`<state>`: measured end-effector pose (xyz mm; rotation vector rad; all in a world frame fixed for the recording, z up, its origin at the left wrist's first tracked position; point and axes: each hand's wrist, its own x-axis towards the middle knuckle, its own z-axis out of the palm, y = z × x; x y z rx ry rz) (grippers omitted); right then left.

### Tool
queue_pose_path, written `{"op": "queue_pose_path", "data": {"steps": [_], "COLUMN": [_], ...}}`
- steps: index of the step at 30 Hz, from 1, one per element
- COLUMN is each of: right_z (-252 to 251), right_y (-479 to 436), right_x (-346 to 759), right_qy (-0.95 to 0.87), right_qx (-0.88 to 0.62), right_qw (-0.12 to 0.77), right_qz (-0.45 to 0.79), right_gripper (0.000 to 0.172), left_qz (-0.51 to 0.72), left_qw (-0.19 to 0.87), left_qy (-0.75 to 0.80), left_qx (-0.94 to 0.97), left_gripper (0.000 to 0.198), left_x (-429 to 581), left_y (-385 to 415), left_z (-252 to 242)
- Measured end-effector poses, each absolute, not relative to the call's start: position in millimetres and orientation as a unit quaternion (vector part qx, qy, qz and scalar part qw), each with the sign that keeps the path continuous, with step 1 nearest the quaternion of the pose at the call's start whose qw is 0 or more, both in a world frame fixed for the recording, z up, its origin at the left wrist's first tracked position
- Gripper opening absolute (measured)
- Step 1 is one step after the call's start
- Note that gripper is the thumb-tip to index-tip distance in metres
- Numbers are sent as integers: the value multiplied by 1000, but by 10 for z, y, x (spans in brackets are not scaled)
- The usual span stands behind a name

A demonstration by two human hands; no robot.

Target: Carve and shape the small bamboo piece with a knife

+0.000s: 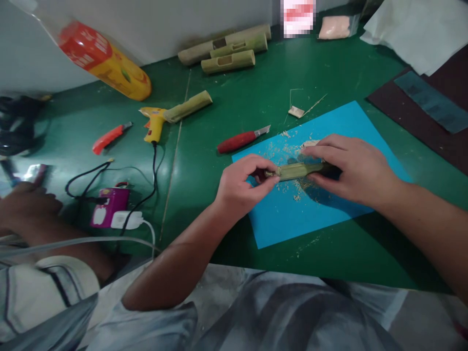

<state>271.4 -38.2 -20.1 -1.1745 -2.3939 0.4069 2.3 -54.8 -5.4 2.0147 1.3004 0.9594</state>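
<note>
A short length of bamboo (294, 171) lies across between my two hands, just above a blue sheet of paper (270, 229). My left hand (243, 183) pinches its left end between thumb and fingers. Around the right end, my right hand (347, 165) is closed, hiding that part of the bamboo. A small pale piece (310, 144) shows by my right fingertips; whether they touch it I cannot tell. Fine shavings (297, 197) are scattered over the paper. A red-handled knife (243, 140) rests at the paper's upper left edge.
Several cut bamboo tubes (228, 61) lie at the back. On the left are a yellow glue gun (155, 124), a red cutter (111, 138), a purple power socket (111, 207) with cords, and a bottle (109, 63). Another person's hand (29, 209) is at far left.
</note>
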Motion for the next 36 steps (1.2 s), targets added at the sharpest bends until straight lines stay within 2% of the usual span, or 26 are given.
{"op": "queue_pose_path", "data": {"steps": [14, 19, 30, 36], "right_z": [-229, -226, -225, -215], "right_y": [-364, -363, -380, -380], "right_x": [2724, 2721, 2711, 2704], "right_qy": [-868, -870, -874, -875], "right_qx": [-412, -411, -408, -410], "right_qw": [226, 223, 214, 211], "right_qz": [158, 155, 154, 150], "right_gripper": [38, 37, 37, 36], "left_qz": [370, 378, 365, 342], "left_qw": [310, 334, 389, 343], "left_qy": [518, 546, 546, 550], "left_qx": [706, 669, 646, 680], "left_gripper": [8, 22, 14, 13], "left_x": [62, 64, 73, 52], "left_y": [-544, -526, -521, -498], "left_z": [-107, -134, -90, -85]}}
